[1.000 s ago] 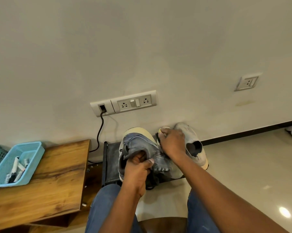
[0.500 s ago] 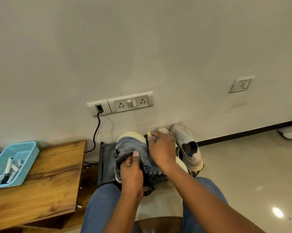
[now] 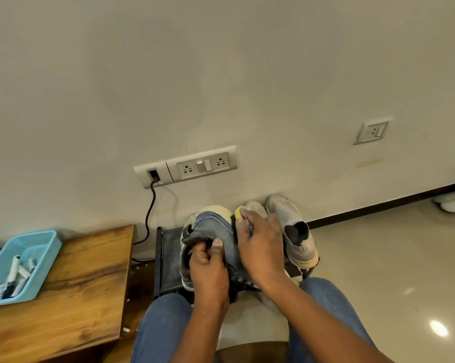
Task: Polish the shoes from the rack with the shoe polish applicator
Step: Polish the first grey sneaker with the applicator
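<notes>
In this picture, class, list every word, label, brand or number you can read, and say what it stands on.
No text is legible.
White tubes in the light blue plastic basket: dark print, too blurred to read.
White wall socket panel: only pin holes and switches, no lettering.
Grey-blue sneaker in the hands: no brand mark can be made out.
</notes>
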